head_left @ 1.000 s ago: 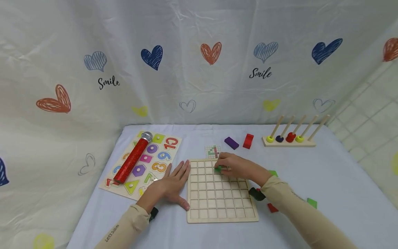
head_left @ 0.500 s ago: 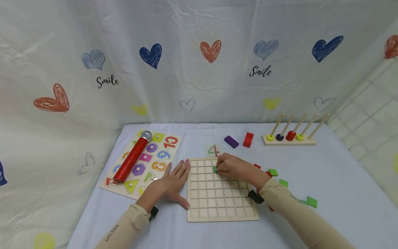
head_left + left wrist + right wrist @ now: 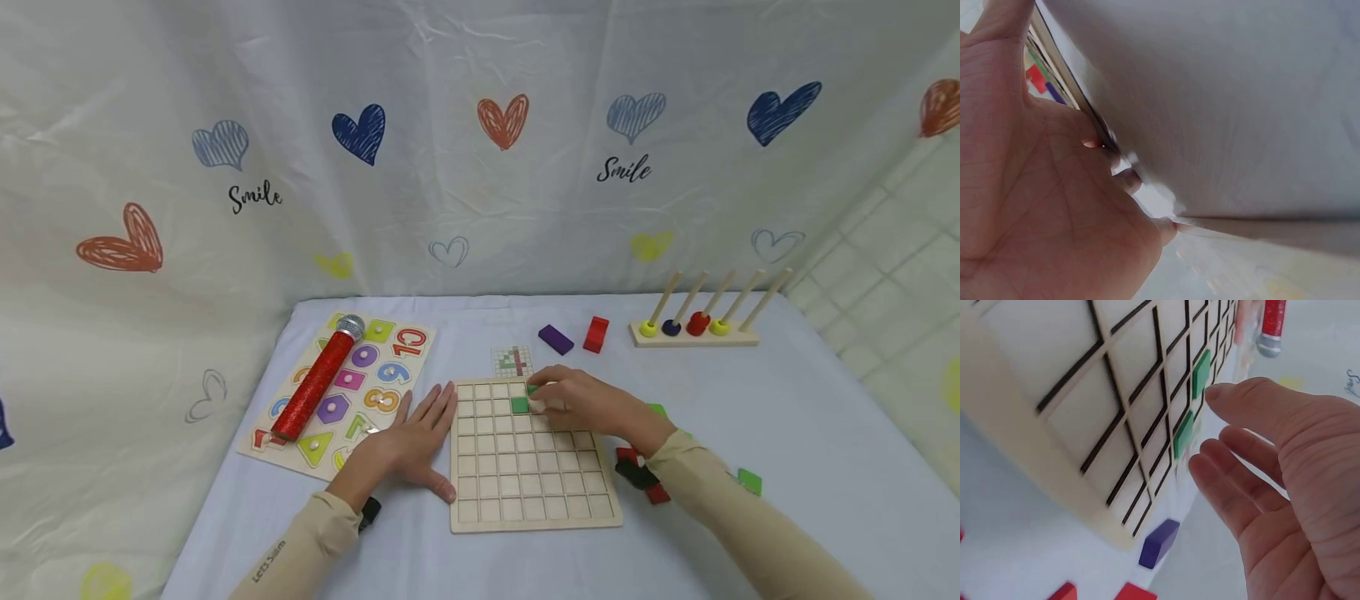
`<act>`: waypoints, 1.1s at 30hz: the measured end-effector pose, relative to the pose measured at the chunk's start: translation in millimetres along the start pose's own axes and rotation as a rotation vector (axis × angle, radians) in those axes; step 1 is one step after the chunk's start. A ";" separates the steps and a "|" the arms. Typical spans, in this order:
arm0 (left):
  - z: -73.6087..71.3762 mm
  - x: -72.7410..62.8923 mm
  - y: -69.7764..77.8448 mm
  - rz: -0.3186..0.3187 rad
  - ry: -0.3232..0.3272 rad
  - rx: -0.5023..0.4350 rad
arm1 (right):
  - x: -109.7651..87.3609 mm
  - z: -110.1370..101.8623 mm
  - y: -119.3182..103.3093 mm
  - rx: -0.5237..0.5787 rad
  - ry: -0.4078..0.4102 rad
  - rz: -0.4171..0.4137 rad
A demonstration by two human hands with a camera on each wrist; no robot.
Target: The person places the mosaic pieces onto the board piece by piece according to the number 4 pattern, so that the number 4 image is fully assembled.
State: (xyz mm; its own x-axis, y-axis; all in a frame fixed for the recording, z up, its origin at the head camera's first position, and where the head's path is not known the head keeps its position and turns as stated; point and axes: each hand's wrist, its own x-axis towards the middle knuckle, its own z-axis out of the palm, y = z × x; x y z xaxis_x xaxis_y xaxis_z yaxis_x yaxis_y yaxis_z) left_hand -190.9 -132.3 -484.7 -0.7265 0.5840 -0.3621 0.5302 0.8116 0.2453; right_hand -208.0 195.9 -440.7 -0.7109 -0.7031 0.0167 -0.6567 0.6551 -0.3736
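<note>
A wooden grid board (image 3: pixel 538 527) lies on the white-covered table in front of me. My left hand (image 3: pixel 416 446) is spread against its left edge, fingertips at the upper corner and thumb lower down; the left wrist view shows its palm (image 3: pixel 1054 187). One green square tile (image 3: pixel 520 405) sits in a cell of the second row. Another green tile (image 3: pixel 1183 434) is in the top row, at the fingertips of my right hand (image 3: pixel 581 404). In the right wrist view the thumb and fingers are apart, with a gap between them beside the tiles.
A small grid pattern card (image 3: pixel 512 362) lies behind the board, with a purple block (image 3: pixel 556 339) and a red block (image 3: pixel 596 334). A peg stand (image 3: pixel 693 340) with beads is farther right. Left lies a number puzzle (image 3: pixel 392 350) under a red microphone (image 3: pixel 318 383). Red tiles (image 3: pixel 657 494) and green tiles (image 3: pixel 749 481) lie around the right forearm.
My right hand moves off the second-row green tile, slightly right, and uncovers it fully. A second green tile shows at its fingertips in the top row. The left hand stays put.
</note>
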 end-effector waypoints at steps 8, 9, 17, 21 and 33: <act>2.9 2.5 -4.4 0.011 0.001 0.000 | -12.3 -6.6 8.7 -0.029 -0.047 0.114; 2.4 2.5 -4.3 0.014 -0.002 -0.002 | -14.1 -7.5 10.3 -0.034 -0.045 0.109; 5.0 4.3 -5.0 0.006 0.003 0.007 | -32.1 -14.2 25.7 -0.010 -0.042 0.143; 5.9 4.8 -6.3 0.012 0.008 0.015 | -40.3 -17.2 32.4 0.002 -0.034 0.152; 5.7 5.9 -5.2 0.002 0.002 0.007 | -69.5 -28.0 48.8 -0.004 -0.024 0.166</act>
State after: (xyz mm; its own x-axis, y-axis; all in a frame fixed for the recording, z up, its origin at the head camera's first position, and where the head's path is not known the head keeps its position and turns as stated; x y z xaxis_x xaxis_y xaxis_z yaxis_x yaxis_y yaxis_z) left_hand -195.5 -133.1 -493.2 -0.7261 0.5860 -0.3597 0.5348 0.8101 0.2403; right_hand -197.7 284.5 -434.1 -0.8034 -0.5917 -0.0672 -0.5320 0.7638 -0.3656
